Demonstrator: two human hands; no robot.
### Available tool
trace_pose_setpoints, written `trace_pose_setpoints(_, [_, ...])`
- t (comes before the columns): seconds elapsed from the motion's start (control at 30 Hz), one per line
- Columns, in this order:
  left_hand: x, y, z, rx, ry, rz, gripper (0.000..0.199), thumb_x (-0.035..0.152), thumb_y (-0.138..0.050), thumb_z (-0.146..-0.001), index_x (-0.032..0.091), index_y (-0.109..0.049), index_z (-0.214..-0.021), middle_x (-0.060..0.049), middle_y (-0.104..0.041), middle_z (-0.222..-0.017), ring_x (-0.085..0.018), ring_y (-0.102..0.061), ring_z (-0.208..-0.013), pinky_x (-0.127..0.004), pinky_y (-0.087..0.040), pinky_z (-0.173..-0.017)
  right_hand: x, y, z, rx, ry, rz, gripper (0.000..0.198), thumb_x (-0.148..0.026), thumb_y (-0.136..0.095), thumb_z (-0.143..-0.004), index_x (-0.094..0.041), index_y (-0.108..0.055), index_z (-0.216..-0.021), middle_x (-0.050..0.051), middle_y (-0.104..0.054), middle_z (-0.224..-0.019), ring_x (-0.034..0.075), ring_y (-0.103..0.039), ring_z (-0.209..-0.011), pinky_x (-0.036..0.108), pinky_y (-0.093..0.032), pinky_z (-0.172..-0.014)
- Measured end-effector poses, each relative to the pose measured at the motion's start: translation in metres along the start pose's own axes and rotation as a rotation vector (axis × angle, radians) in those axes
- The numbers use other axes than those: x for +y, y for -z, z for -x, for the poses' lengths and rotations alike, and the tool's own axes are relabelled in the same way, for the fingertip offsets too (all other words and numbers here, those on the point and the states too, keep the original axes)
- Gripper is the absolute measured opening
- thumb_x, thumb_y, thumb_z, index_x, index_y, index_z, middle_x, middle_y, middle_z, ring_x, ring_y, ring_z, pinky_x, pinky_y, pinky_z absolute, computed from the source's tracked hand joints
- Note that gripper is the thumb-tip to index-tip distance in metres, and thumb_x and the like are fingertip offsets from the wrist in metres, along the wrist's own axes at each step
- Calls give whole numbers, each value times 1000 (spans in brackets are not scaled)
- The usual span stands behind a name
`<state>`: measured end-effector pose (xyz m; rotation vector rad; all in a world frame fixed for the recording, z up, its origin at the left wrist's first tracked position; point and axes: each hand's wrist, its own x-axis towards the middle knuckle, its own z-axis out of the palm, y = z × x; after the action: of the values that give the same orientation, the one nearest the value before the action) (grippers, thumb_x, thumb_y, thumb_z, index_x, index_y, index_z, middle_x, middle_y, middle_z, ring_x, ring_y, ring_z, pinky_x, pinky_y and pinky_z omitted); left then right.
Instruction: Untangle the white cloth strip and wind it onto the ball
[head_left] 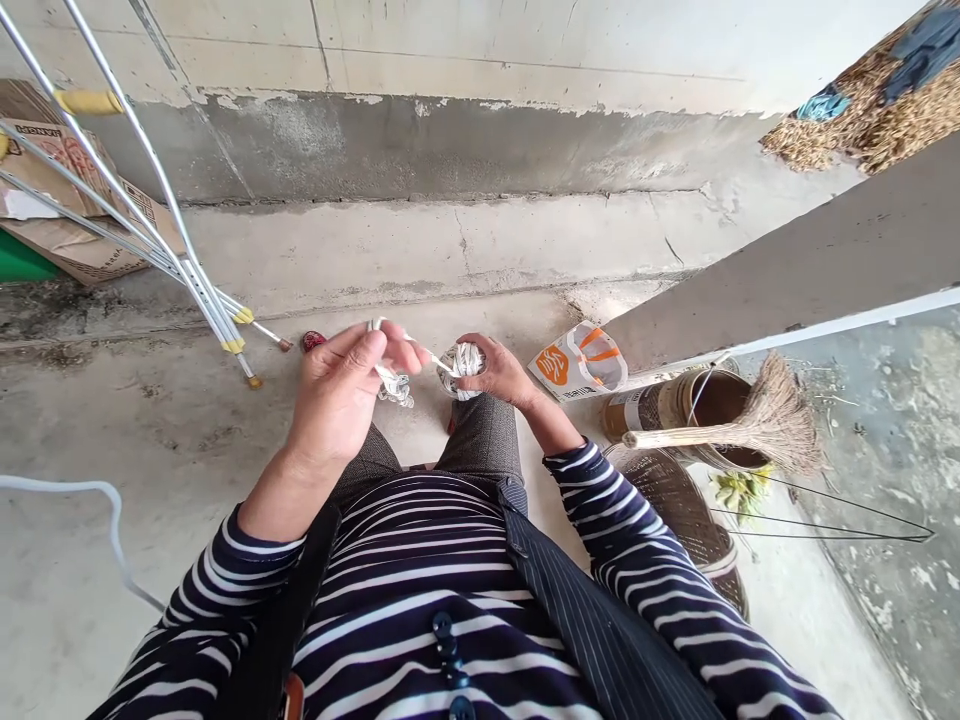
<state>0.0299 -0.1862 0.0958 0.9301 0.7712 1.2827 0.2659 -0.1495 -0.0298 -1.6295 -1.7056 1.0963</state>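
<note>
- Wound ball [460,357]: looks light, soft; grip its sides, as right hand [501,374] does, fingers clamped round it.
- Strand [441,364]: likely limp; left hand [336,388] pinches it, thumb against forefinger.

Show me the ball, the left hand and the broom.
Ball [460,363]: head view, on its wound strands.
Left hand [340,372]: head view, near the thumb's base.
Broom [781,420]: head view, on the bristles.

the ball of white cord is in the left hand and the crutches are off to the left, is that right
Not quite: the ball of white cord is in the right hand, as the head view shows; the left hand holds the strand running to it. The crutches are indeed off to the left.
</note>
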Motion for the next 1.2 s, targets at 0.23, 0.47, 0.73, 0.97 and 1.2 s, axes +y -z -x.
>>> trace_pose_setpoints(0.23, [-20, 27, -47, 102, -90, -128, 26, 38, -74, -89, 18, -70, -105, -9, -77, -100, -21, -74, -94, -28, -55, -72, -11, 3, 20, -336, -15, -287, 67, -30, -83, -59, -20, -59, -121, 0, -63, -93, 19, -58, -88, 33, -48, -84])
trace_pose_setpoints(0.47, [-51, 52, -66, 120, 15, -330, 28, 33, -78, -84, 17, -70, -105, -8, -77, -99, -17, -73, -82, -22, -50, -62, -19, 3, 26, -514, -142, -618, 68, -23, -85, -55, -21, -62, -119, -1, -68, -95, 18, -62, -89, 30, -48, -85])
trace_pose_setpoints(0.73, [-77, 141, -60, 88, 301, -538, 17, 23, -66, -93, 13, -72, -80, -2, -72, -68, -16, -65, -64, -32, -51, -73, -10, 17, 28, -397, -170, -547, 66, -24, -85, -54, -20, -62, -116, -1, -68, -93, 19, -62, -90, 32, -45, -89])
trace_pose_setpoints(0.97, [-118, 109, -40, -62, 168, -758, 27, 16, -80, -73, 21, -79, -100, -4, -77, -99, -20, -68, -87, -28, -50, -83, -20, 23, 24, -362, -158, -505, 65, -23, -84, -55, -20, -62, -116, -1, -69, -93, 20, -63, -91, 34, -46, -89])
trace_pose_setpoints(1.2, [-136, 52, -23, -333, 245, -443, 19, 26, -70, -77, 19, -75, -94, -4, -76, -85, -20, -69, -78, -28, -52, -73, -26, 23, 23, -330, -170, -407, 66, -22, -84, -54, -20, -61, -115, -1, -68, -93, 20, -62, -91, 32, -47, -86])
